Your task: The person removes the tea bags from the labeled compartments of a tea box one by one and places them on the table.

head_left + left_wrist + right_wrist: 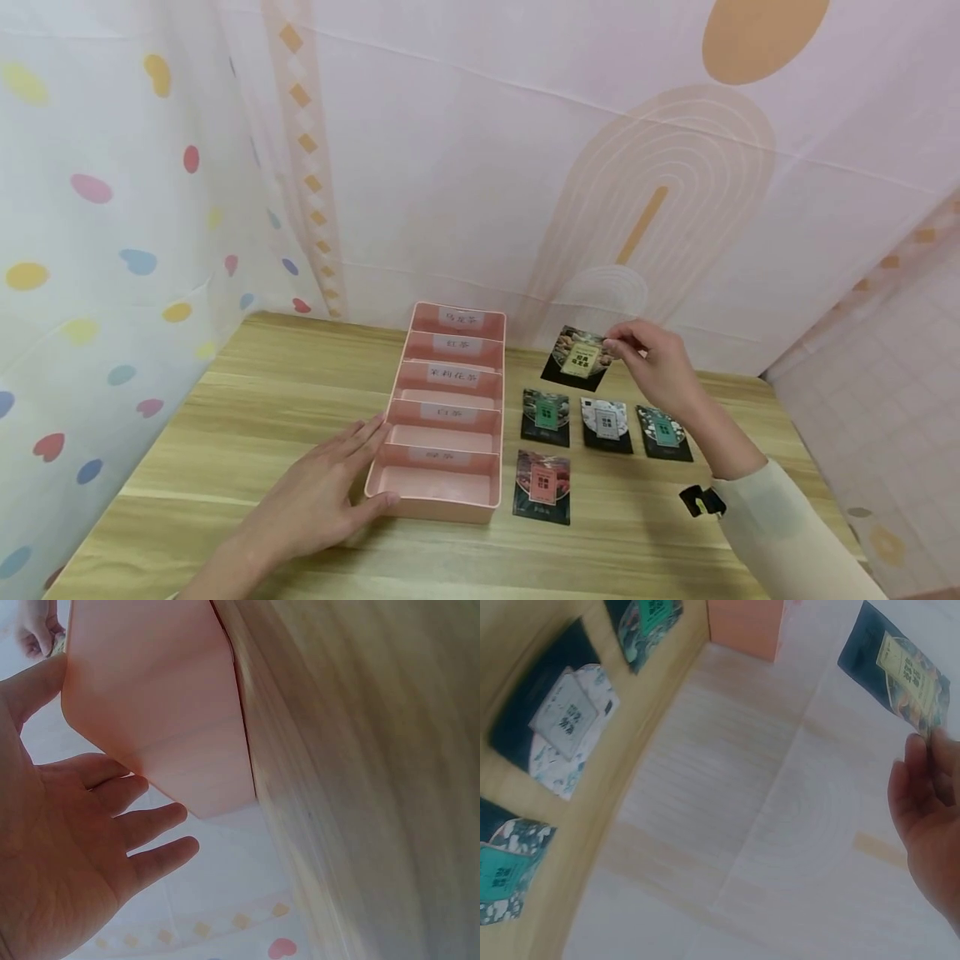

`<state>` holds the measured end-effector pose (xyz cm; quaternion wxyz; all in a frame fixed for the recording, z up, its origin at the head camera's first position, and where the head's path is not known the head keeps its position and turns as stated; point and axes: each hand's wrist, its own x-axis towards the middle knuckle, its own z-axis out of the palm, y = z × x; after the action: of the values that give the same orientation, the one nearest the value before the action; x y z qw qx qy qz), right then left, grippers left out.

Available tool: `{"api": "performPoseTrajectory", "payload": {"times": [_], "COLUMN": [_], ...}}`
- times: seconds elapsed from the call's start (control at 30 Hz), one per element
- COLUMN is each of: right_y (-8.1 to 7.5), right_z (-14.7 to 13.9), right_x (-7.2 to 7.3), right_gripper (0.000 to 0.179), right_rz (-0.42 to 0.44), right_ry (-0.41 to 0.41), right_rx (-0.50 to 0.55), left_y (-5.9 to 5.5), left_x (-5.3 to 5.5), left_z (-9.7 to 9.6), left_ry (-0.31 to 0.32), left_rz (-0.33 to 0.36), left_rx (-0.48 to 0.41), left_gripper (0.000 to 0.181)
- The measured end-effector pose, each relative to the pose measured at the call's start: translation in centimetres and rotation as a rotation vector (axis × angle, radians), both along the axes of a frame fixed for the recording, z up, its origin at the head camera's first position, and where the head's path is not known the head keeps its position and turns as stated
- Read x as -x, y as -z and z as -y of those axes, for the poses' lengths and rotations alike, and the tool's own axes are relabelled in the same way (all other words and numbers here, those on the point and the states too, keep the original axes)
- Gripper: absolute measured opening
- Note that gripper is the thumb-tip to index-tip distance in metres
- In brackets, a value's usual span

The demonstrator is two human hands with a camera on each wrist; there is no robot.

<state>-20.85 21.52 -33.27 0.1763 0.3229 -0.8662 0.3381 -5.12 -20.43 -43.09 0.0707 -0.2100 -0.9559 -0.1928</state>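
Note:
In the head view my right hand point(660, 371) pinches the corner of a dark tea sachet with a yellow label point(581, 358), raised above the table's back edge. The right wrist view shows this sachet point(900, 675) held between thumb and fingers. My left hand point(318, 492) touches the left side of a pink divided box point(442, 509), its thumb at the near left corner. Seen from the left wrist, the fingers are spread along the box wall point(161, 697). Several compartments run front to back, each with a pale label on its divider.
Right of the box lie sachets with a green label point(546, 417), a white label point(606, 425), a teal label point(665, 433) and a red label point(542, 487). Patterned cloth point(450, 167) hangs behind the wooden table point(315, 375).

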Motion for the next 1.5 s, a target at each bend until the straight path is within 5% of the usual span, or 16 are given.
{"api": "performPoseTrajectory", "payload": {"times": [0.3,0.9,1.3,1.5], "right_y": [1.3,5.4,8.1,9.5], "right_z": [-2.0,-5.7,-7.2,-7.6], "right_x": [-1.5,-4.1,-5.1,-5.2], "right_gripper": [0.012,0.015,0.009,0.011], "right_rz": [0.005,0.171,0.457,0.499], "right_ry": [0.017,0.060,0.080,0.085], "right_rx": [-0.029,-0.061,-0.056,-0.050], "left_y": [0.1,0.0,0.2,0.2], "left_x": [0.0,-0.1,0.0,0.1], "left_z": [0.1,0.1,0.2,0.1], "left_ry": [-0.007,-0.011,0.000,-0.002], "left_rz": [-0.001,0.001,-0.014,-0.018], "left_rx": [-0.002,-0.003,-0.002,0.001], "left_gripper": [0.083,0.083,0.084,0.084]}}
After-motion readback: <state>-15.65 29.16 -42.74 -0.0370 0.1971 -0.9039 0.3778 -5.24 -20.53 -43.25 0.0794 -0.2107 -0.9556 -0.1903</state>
